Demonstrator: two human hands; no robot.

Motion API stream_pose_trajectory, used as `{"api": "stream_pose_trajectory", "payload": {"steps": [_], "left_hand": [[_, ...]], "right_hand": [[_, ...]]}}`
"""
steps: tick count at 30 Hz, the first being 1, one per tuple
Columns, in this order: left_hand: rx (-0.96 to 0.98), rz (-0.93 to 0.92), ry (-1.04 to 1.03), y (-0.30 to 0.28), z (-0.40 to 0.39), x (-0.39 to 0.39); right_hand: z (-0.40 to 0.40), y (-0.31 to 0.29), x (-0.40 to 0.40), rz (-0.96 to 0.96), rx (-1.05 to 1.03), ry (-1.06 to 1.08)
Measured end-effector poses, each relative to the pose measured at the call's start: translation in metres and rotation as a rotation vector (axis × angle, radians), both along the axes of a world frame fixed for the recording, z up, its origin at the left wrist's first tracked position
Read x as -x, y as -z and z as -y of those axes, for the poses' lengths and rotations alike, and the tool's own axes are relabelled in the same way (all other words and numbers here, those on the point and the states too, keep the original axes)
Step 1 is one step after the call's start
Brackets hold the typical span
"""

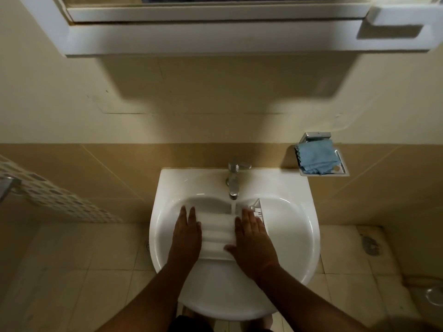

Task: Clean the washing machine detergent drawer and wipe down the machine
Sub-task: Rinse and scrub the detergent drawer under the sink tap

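Note:
The white detergent drawer (217, 232) lies in the white sink basin (294, 238), under a stream of water running from the chrome tap (233, 180). My left hand (187, 232) holds the drawer's left side, fingers stretched along it. My right hand (251, 238) holds its right side, thumb across the drawer's near end. A small white insert part (257, 207) shows just beyond my right fingers. A folded blue cloth (316, 156) rests on a metal wall tray (342, 170) to the right of the tap.
A white mirror cabinet (191, 39) hangs on the beige wall above the sink. A patterned white surface (48, 195) slants at the left. Beige floor tiles surround the basin, with a floor drain (435, 294) at the lower right.

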State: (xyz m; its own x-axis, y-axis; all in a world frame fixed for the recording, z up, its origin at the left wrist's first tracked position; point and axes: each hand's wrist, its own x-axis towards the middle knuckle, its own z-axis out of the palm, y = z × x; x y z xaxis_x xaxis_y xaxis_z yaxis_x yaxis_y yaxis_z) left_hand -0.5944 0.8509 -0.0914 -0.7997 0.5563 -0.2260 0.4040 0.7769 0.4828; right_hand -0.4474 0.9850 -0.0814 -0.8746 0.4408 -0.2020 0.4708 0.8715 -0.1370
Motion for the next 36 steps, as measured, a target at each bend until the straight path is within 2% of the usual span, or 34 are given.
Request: {"api": "stream_pose_trajectory", "payload": {"steps": [4, 8, 11, 14, 15, 18, 20, 25, 28, 31, 34, 36], "left_hand": [[-0.008, -0.012, -0.039, 0.002, -0.003, -0.002], [-0.022, 0.005, -0.029, 0.002, -0.004, -0.001], [-0.019, 0.004, -0.012, 0.004, -0.004, 0.002], [-0.031, 0.007, -0.021, 0.004, -0.004, 0.002], [-0.031, 0.012, -0.03, 0.003, -0.004, 0.002], [-0.035, 0.019, -0.045, 0.003, -0.005, 0.001], [-0.032, 0.021, -0.055, 0.003, -0.006, 0.001], [-0.071, 0.045, -0.125, 0.009, -0.005, 0.0], [-0.048, 0.005, -0.097, 0.01, -0.004, -0.001], [-0.035, -0.022, -0.054, 0.009, -0.004, 0.001], [-0.024, -0.019, -0.042, 0.008, -0.005, 0.0], [-0.03, -0.014, -0.055, 0.008, -0.003, -0.001]], "right_hand": [[0.031, 0.007, -0.034, -0.038, 0.0, -0.004], [0.017, 0.004, -0.008, -0.113, -0.006, 0.082], [-0.013, 0.0, 0.031, -0.111, 0.126, 0.127], [-0.034, -0.013, 0.057, -0.213, 0.319, 0.216], [-0.037, -0.016, 0.06, -0.208, 0.351, 0.184], [-0.043, -0.011, 0.046, -0.025, 0.18, -0.158], [-0.044, -0.004, 0.026, 0.025, 0.027, -0.265], [-0.005, 0.0, -0.024, -0.024, -0.054, -0.069], [0.014, 0.007, -0.034, 0.025, -0.078, -0.092], [-0.006, 0.0, -0.014, 0.056, -0.076, -0.096], [-0.029, -0.011, 0.01, 0.232, -0.042, -0.137], [-0.035, -0.02, 0.012, 0.214, -0.017, -0.183]]}}
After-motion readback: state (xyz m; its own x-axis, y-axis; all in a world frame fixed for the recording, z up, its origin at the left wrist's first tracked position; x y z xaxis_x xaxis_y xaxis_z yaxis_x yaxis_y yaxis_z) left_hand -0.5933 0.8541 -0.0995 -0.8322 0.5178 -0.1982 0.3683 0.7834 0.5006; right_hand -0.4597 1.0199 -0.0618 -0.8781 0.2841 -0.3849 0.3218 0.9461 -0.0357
